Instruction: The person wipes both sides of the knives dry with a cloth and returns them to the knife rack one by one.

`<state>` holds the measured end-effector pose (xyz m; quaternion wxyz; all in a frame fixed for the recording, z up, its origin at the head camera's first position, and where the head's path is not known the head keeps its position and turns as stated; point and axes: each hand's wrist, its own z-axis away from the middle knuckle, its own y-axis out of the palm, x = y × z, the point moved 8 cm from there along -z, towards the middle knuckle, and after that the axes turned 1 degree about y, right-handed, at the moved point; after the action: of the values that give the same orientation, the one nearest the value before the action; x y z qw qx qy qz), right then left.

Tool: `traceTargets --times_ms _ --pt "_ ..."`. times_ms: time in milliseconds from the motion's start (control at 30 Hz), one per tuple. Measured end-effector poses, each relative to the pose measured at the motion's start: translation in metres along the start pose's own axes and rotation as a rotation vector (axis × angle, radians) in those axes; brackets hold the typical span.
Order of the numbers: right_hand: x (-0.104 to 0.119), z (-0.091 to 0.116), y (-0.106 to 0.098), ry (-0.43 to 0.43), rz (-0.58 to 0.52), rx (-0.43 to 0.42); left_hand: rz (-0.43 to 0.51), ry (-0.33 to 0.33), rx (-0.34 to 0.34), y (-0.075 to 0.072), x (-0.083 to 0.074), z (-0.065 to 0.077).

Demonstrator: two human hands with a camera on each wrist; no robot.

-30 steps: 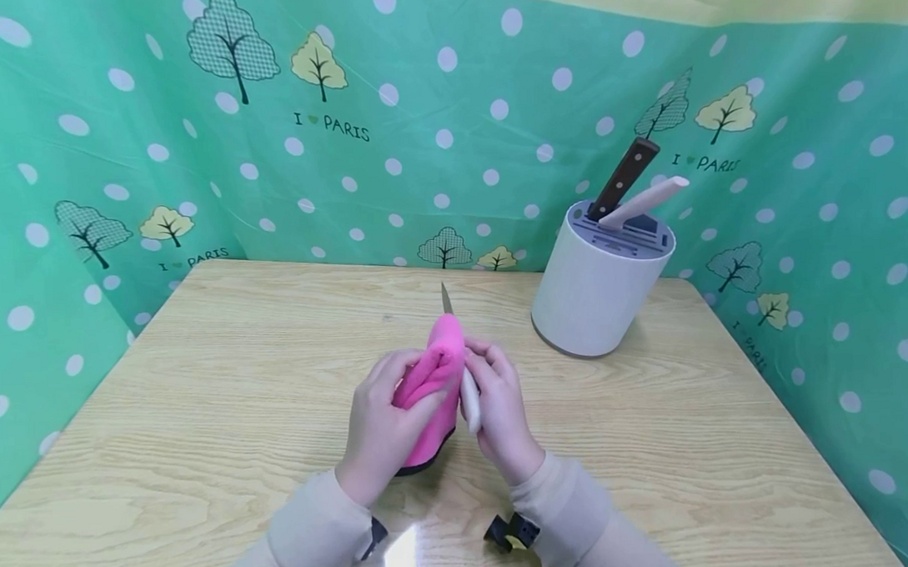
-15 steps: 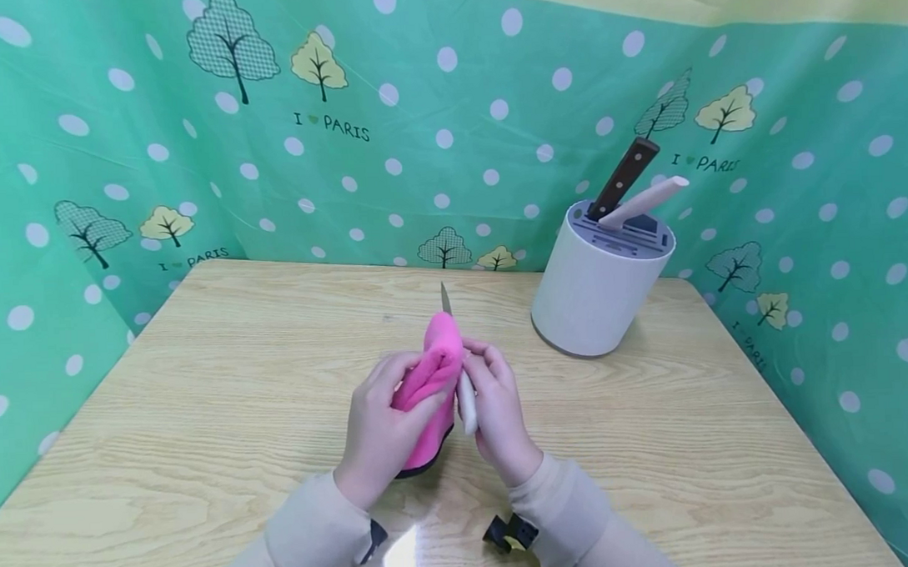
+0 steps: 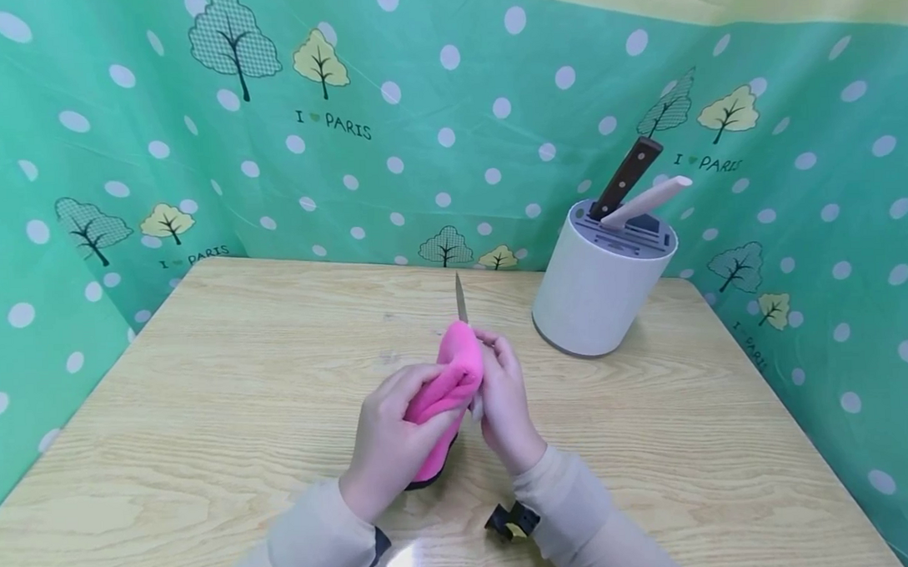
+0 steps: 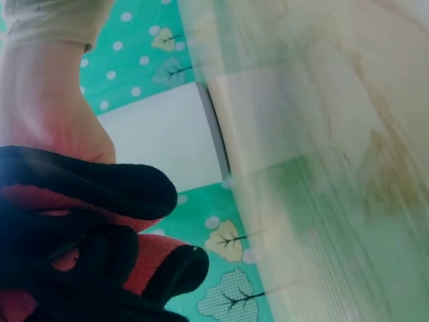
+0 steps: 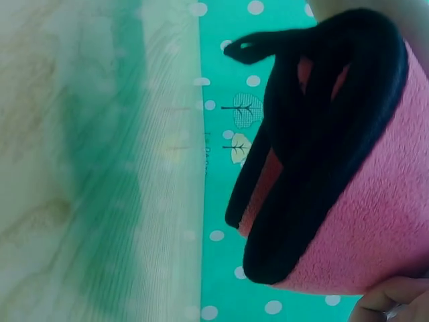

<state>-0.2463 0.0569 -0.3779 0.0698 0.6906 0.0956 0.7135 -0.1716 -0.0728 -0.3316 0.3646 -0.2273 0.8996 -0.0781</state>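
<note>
In the head view, my left hand (image 3: 392, 436) grips a folded pink towel (image 3: 462, 350) with black edging. The towel is bunched against a knife (image 3: 460, 298) whose narrow blade sticks out past its far end, pointing away from me. My right hand (image 3: 506, 398) holds the knife by its white handle, of which only a small end shows below the fingers. Loose black-bordered folds of the towel (image 5: 375, 215) hang close to the camera in the right wrist view. The same black edging hides most of the left hand in the left wrist view.
A white knife block (image 3: 600, 291) stands at the back right of the wooden table (image 3: 240, 391). A dark-handled knife (image 3: 626, 177) and a pale pink-handled knife (image 3: 650, 201) stick up from its slots. Behind hangs a green dotted curtain (image 3: 391, 194).
Both hands' towel and knife have shifted slightly right and the blade tip now lies further right. More blade shows past the towel, and less of the white handle is visible.
</note>
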Motion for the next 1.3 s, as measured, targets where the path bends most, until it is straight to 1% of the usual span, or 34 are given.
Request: traceTargets --times_ms 267,467,567,800,1100,1167,1300 --pt "-0.001 -0.008 -0.004 0.004 -0.013 -0.020 0.007 -0.011 0.022 0.005 -0.003 0.003" --pt "-0.001 -0.013 -0.006 0.006 -0.060 -0.029 0.044 -0.001 0.053 0.009 -0.004 0.006" --pt "0.000 -0.015 -0.007 0.012 -0.067 -0.030 0.064 -0.006 0.069 0.011 -0.005 0.008" --pt "0.002 -0.018 -0.011 0.036 -0.038 -0.030 0.093 -0.023 0.106 0.014 -0.008 0.011" --pt "0.000 -0.025 -0.017 0.034 -0.007 -0.036 0.076 0.051 0.118 0.015 -0.010 0.013" --pt "0.000 -0.028 -0.019 0.037 0.010 -0.040 0.062 0.050 0.116 0.014 -0.009 0.013" --pt "-0.001 -0.032 -0.021 0.048 0.060 -0.044 0.046 0.022 0.103 0.010 -0.004 0.012"
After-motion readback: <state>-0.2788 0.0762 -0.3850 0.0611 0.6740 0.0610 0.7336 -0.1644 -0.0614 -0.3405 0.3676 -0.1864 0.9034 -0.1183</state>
